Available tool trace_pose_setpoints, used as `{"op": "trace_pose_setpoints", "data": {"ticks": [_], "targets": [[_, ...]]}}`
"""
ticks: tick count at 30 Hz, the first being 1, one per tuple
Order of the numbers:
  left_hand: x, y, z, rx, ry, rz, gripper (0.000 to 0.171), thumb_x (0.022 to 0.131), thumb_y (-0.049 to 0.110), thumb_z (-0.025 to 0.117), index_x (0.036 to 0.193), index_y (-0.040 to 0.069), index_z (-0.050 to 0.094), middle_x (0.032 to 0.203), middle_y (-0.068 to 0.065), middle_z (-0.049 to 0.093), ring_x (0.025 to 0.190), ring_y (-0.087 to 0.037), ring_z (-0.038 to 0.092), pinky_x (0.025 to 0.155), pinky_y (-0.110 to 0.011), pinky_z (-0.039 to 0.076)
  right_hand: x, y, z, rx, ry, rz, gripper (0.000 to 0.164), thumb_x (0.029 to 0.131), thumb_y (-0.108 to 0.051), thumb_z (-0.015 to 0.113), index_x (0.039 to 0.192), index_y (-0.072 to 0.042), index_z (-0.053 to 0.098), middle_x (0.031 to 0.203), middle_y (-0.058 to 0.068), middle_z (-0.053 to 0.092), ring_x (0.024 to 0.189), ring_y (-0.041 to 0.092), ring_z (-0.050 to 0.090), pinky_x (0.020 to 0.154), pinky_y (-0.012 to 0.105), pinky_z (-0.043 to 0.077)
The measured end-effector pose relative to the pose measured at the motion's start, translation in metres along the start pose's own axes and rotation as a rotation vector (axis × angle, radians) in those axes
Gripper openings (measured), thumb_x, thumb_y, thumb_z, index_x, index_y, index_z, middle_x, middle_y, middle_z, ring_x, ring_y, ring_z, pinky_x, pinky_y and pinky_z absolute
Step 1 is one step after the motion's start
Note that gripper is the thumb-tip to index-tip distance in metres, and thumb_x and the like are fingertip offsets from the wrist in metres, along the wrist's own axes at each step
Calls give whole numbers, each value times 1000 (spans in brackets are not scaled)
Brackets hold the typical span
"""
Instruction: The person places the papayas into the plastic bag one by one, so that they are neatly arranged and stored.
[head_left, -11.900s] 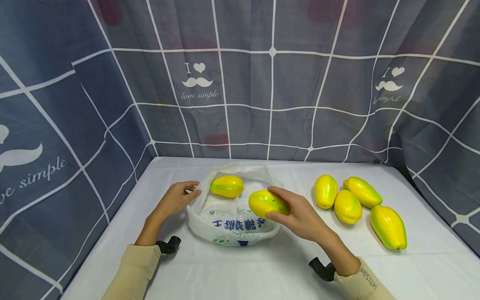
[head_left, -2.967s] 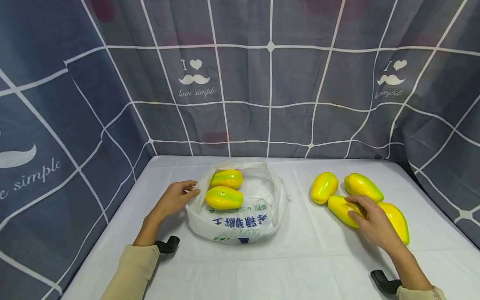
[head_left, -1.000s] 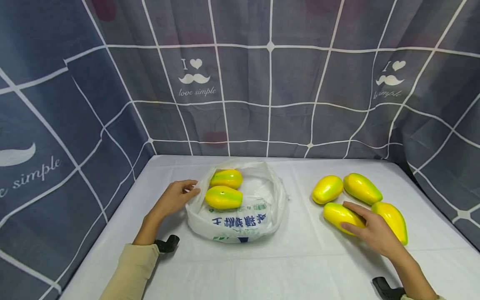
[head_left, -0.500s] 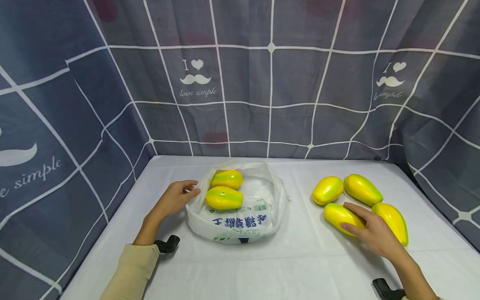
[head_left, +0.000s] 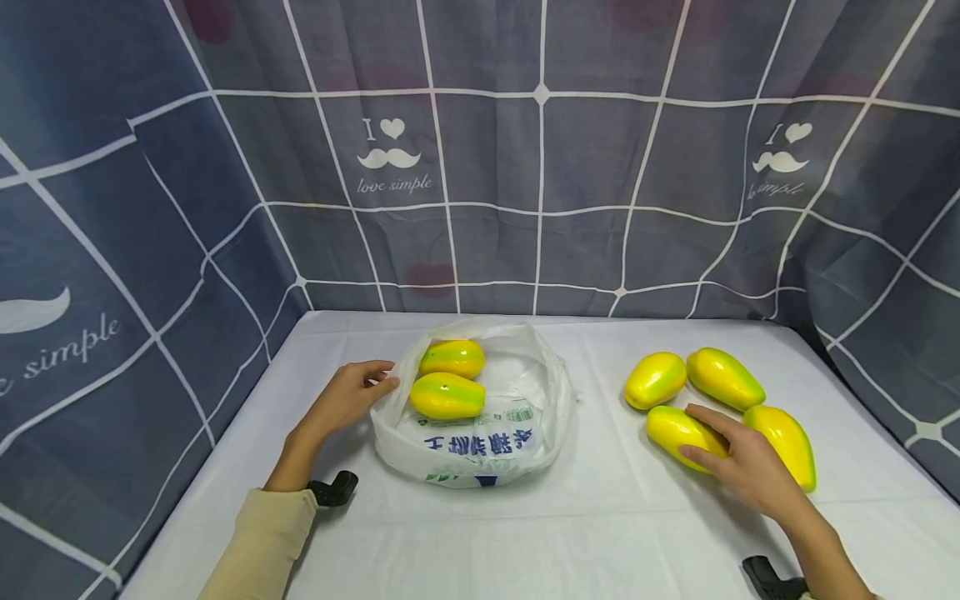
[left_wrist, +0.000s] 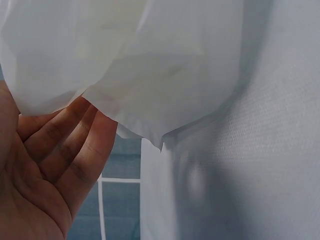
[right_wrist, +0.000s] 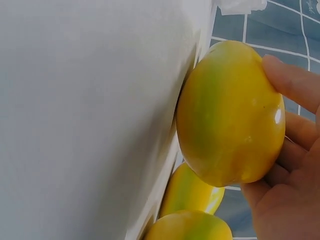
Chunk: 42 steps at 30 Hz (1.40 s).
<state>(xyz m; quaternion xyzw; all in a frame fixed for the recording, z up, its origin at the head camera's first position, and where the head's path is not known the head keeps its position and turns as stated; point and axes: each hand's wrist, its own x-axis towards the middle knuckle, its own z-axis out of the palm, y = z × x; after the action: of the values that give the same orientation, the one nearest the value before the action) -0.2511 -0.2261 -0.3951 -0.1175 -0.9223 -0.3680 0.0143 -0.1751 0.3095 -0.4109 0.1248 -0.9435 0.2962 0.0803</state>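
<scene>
The held fruit (head_left: 678, 433) is outside the bag (head_left: 555, 400), to its right, at the table's surface; whether its weight rests there cannot be told. The right hand (head_left: 750, 462) has its fingers bent round the skin, thumb on the near side, parted by the fruit's width. That skin is glossy and rounded, so a grip set mostly on one end could let it twist or roll away, I judge. Just beside it, farther right of the bag, lie the left loose fruit (head_left: 655, 380), the back loose fruit (head_left: 725, 377) and the front loose fruit (head_left: 782, 447), partly behind the hand; a sideways knock could set any of them rolling. The left hand (head_left: 348, 400) is at the bag's left rim, fingers curled close to the thumb with thin film between; how firm that pinch is, the pictures do not show. Should it slacken, the limp rim might sag and narrow the mouth; pulled hard, the film might tear. Within the bag's left part lie the near inner fruit (head_left: 447, 396) and the far inner fruit (head_left: 452, 358), which anything dropped in could bump. Under the bag, the table (head_left: 570, 533) has a smooth white cover, likely giving little hold if the bag is tugged.
</scene>
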Motion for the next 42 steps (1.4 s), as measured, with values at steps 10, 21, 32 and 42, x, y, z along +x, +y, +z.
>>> {"op": "trace_pose_setpoints", "data": {"ticks": [10,21,32,42], "targets": [[0,1,-2,5,-6,-19,45,99,23,62,132,-7,57,113,-21,66,96,-30,64,83,-44,53,-3,-6,2,-39,60,-63,62,85,-28,79,135,3,56,130,24,59,121,45,51,98,27,37],[0,-1,-1,4,2,-6,44,99,23,62,131,-7,58,111,-20,67,94,-29,64,81,-43,53,-1,-22,0,-21,134,-92,59,83,-26,81,132,0,60,125,20,63,115,39,56,89,17,33],[1,0,0,7,1,-5,45,99,24,62,132,-7,57,113,-21,66,96,-30,64,82,-44,53,2,-38,1,-10,209,-128,56,81,-25,83,127,0,63,122,19,65,112,38,59,87,6,29],[1,-1,1,6,2,-2,45,99,23,62,131,-7,57,112,-21,66,95,-30,64,82,-44,53,6,-49,3,-2,211,-224,55,79,-21,85,126,-1,64,119,16,67,108,33,60,90,3,29]]}}
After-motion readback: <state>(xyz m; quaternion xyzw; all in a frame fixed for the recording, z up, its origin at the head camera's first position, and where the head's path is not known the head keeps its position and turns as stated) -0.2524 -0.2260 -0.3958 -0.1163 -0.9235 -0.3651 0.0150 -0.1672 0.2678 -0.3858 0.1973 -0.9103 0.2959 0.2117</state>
